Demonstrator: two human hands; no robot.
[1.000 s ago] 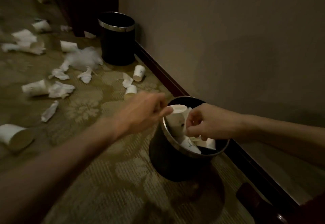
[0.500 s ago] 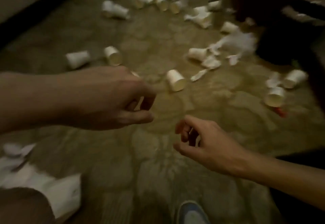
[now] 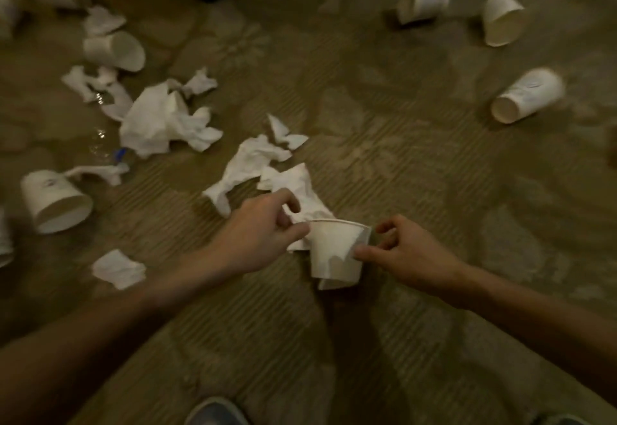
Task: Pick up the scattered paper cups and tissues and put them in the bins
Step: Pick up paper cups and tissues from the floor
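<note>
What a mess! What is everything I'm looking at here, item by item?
paper cups: about eight, white, tipped over on the floor, left and upper right
held cup: one, white, centre
tissues: many, white, crumpled, left and centre
bottle: apparently one, clear with a blue cap, left, among the tissues
carpet: olive, patterned, under everything
shoe: one, bluish, bottom edge
left hand: pinches a tissue beside the held cup
right hand: pinches the held cup's wall

The cup [image 3: 336, 251] sits between the left hand [image 3: 257, 236] and right hand [image 3: 405, 252], with a tissue [image 3: 302, 191] just behind-left. On the floor [image 3: 400, 157], more tissues [image 3: 157, 124] lie farther left and tipped cups [image 3: 527, 95] far right.
</note>
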